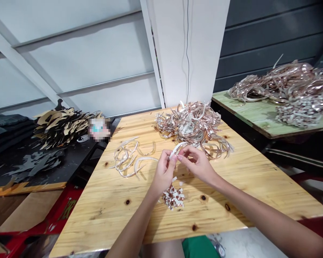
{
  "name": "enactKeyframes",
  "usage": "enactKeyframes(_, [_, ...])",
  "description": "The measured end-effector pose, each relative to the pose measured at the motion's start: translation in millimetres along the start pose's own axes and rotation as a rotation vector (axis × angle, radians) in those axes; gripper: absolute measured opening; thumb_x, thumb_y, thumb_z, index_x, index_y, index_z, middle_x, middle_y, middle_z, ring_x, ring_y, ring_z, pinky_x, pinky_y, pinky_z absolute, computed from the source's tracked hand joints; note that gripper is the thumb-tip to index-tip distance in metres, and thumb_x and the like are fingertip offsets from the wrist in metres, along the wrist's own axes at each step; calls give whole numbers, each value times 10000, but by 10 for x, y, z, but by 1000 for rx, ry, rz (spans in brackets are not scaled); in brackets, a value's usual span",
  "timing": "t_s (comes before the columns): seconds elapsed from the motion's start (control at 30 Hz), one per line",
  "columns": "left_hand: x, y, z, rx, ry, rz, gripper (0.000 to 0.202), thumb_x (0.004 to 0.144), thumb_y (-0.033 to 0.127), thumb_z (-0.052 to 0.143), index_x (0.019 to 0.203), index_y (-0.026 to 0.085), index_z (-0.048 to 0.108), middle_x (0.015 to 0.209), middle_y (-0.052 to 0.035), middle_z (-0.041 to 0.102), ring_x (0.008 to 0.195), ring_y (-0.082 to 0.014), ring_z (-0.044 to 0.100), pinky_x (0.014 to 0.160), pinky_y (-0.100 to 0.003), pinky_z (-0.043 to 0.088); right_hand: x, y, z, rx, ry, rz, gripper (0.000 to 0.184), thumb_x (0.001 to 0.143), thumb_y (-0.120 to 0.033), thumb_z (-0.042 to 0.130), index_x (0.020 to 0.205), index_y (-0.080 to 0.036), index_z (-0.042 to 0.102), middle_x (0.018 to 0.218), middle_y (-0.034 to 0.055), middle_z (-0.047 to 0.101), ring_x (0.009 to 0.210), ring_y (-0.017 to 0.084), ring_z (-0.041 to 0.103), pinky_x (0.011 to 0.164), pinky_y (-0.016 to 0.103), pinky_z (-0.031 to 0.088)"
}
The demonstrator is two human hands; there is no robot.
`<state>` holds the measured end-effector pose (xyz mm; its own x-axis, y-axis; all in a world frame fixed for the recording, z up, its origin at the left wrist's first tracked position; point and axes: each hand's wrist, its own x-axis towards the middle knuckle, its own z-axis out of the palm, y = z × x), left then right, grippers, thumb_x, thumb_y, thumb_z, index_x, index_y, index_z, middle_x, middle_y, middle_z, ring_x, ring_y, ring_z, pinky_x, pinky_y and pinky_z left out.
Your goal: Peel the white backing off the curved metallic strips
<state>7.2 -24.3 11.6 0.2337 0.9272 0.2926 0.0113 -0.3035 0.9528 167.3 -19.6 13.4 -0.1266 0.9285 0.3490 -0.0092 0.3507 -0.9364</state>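
Head view, left hand (164, 172), right hand (197, 164) pinching pale strip (175, 149), red crate (66, 208) below, contents unclear

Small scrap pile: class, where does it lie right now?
In the head view, the small scrap pile lies on the wooden table, just nearer the person than the left hand, with the coiled strip heap beyond the hands.

The left hand (164, 172) and right hand (197, 165) pinch a pale strip (176, 149) above the wooden table (231, 186), near a coppery strip pile (191, 125), a looser pale bunch (127, 159) and a heap of cut pieces (173, 197).
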Motion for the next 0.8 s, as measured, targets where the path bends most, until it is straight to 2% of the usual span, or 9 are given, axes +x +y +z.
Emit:
enactKeyframes(0.2, [34, -35, -34, -106, -42, -23, 369, 983, 570, 524, 946, 203, 509, 810, 3, 525, 710, -130, 497, 702, -263, 454, 1, -49, -19, 218, -167, 91, 279, 914, -482, 672, 965, -207, 674, 725, 1, 640, 550, 146, 576, 476, 263, 505])
enactKeyframes(0.4, [11, 13, -53, 41, 0, 27, 270, 1011, 473, 531, 1003, 204, 517, 816, 13, 519, 717, -124, 484, 689, -240, 417, 6, -28, -1, 144, -64, 85, 272, 890, -474, 710, 928, -207, 679, 706, -10, 613, 506, 127, 548, 430, 246, 492])
enactKeyframes(0.53, [-11, 20, -50, 103, -7, 44, 221, 1032, 430, 501, 1044, 210, 503, 882, 0, 552, 767, -129, 516, 725, -243, 429, -6, 8, 13, 119, -48, 76, 238, 899, -442, 713, 925, -207, 682, 735, -6, 615, 486, 115, 546, 403, 237, 481])
enactKeyframes(0.8, [-28, 28, -50, 116, -23, 7, 232, 1024, 449, 506, 1068, 224, 474, 887, 3, 544, 747, -136, 503, 710, -250, 422, 3, 31, -6, 82, -20, 68, 251, 941, -445, 656, 886, -201, 628, 693, -20, 561, 499, 115, 513, 407, 231, 446])
